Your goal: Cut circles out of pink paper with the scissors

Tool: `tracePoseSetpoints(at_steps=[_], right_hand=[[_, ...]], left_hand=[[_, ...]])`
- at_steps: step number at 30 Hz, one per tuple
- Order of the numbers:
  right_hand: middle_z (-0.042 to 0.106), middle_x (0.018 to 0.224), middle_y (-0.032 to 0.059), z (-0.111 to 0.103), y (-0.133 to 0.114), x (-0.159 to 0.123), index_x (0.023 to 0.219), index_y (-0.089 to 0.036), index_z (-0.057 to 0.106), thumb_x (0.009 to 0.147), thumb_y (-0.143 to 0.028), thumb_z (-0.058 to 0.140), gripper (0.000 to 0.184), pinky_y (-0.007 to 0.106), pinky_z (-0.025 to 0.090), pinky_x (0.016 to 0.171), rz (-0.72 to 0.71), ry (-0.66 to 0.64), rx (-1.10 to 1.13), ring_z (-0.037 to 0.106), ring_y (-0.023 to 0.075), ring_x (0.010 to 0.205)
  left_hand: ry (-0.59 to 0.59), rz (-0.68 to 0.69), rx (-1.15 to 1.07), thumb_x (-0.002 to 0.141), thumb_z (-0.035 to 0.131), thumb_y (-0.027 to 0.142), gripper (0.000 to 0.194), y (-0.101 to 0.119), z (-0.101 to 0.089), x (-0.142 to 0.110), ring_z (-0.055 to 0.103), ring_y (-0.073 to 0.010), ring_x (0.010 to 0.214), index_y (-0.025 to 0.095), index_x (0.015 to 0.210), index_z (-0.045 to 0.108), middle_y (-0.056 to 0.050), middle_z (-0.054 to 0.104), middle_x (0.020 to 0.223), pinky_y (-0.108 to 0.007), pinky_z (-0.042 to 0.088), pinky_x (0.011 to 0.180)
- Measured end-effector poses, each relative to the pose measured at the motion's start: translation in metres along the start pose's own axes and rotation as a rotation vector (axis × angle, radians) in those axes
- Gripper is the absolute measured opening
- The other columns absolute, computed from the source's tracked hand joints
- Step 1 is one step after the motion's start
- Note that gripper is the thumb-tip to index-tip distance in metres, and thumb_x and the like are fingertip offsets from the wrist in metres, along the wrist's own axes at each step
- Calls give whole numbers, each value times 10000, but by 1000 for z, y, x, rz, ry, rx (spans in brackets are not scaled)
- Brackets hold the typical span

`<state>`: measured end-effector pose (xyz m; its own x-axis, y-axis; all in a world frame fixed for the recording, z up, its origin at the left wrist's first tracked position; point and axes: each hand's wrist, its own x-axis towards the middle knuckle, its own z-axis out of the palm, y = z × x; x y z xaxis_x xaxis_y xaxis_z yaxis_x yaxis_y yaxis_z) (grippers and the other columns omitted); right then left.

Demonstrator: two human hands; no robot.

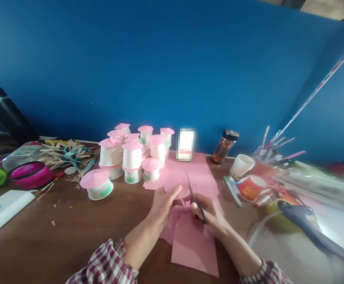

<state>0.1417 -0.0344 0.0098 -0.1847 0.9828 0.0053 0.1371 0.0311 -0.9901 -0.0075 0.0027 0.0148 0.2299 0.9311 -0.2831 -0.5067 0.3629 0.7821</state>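
Note:
My right hand (207,211) is closed on a pair of dark-handled scissors (200,209), their blades pointing up and away. Pinched in my left hand (163,203) is a piece of pink paper (176,193), close to the blades; its outline blends into the pink sheets behind. Below both hands lies a pink paper rectangle (194,248), with pink scraps beside it. Larger pink sheets (201,169) are spread farther back. To the left stand several white paper cups (132,157) topped with pink paper cones, some stacked. One capped cup (100,191) sits nearest me.
A lidded jar of dark liquid (225,148), a white cup (242,165) and a red cup (252,187) stand right of the sheets. A glue gun (305,221) lies farther right. At left are wooden pieces (71,154), a magenta bowl-like item (31,175) and a power strip (6,213).

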Motion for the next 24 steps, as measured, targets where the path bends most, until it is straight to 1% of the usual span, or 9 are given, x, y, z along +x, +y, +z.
tracePoseSetpoints(at_steps=[7,14,20,24], right_hand=[[451,536,-42,-2,3,1,961,-113,601,812,-562,553,475,223,371,436,-31,-9,-51,439,100,449],[458,545,-40,-3,5,0,972,-109,597,821,-548,550,467,226,378,437,-38,-24,-38,452,103,451],[478,534,-36,-3,4,-1,973,-107,599,818,-557,547,479,225,375,442,-35,-5,-54,471,109,455],[502,522,-30,-3,4,-1,961,-110,604,815,-562,547,478,223,362,451,-43,5,-76,462,108,461]], left_hand=[[56,0,18,627,739,287,235,4,6,-4,519,-144,448,134,651,561,10,513,510,-293,479,414],[62,9,32,623,740,294,228,4,7,-5,526,-150,444,128,646,586,-4,536,507,-295,487,408],[39,-4,41,640,726,288,207,4,7,-5,550,-174,468,123,658,602,-18,551,519,-347,517,449],[47,-4,45,651,716,263,181,3,6,-3,545,-164,475,119,664,609,-17,553,523,-319,507,442]])
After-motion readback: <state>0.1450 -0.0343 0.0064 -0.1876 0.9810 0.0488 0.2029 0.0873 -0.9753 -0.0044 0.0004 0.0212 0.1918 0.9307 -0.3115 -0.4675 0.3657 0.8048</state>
